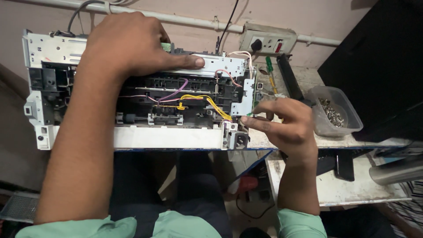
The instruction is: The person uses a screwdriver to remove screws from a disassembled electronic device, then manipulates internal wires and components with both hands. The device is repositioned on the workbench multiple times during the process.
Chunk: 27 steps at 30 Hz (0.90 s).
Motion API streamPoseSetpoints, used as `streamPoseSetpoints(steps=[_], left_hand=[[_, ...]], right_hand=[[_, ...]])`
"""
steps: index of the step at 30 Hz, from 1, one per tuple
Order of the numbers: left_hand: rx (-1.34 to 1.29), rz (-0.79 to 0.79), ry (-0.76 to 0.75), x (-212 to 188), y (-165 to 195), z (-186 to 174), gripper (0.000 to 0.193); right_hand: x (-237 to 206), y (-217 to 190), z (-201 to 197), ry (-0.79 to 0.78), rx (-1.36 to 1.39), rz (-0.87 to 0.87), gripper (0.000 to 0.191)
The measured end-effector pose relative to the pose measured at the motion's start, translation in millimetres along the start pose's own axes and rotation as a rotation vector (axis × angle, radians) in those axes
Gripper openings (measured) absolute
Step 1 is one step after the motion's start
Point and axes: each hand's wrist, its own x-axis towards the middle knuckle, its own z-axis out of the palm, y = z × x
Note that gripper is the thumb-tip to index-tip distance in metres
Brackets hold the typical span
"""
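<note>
An opened printer chassis (132, 136) lies across the bench, its white frame and black inner parts bare. Yellow, purple and pink wires (198, 99) run through its middle. My left hand (128, 42) rests flat on the top metal rail, fingers pointing right. My right hand (284, 123) is at the chassis's right end, fingertips pinched on a small green part (250, 114) by the side bracket.
A clear plastic tub of screws (333, 112) stands to the right. A green-handled screwdriver (270, 70) and a black roller (288, 79) lie behind it. A wall socket (267, 42) with a switch is above. A black cabinet (379, 66) fills the right side.
</note>
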Motion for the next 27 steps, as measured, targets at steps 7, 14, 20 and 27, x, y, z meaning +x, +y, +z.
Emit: streamPoseSetpoints(steps=[7, 14, 20, 27], left_hand=[[0.006, 0.020, 0.018, 0.4, -1.9, -0.1, 0.099], [0.000, 0.020, 0.028, -0.9, -0.8, 0.6, 0.103], [0.005, -0.007, 0.008, -1.6, 0.0, 0.8, 0.102], [-0.021, 0.033, 0.029, -2.1, -0.2, -1.6, 0.097]], right_hand=[[0.4, -4.7, -0.3, 0.013, -0.041, 0.003, 0.037], [6.1, -24.9, -3.9, -0.049, -0.340, -0.056, 0.019], [10.9, -45.2, -12.6, -0.169, -0.312, 0.056, 0.031], [9.4, -30.7, -8.7, -0.046, -0.061, 0.117, 0.016]])
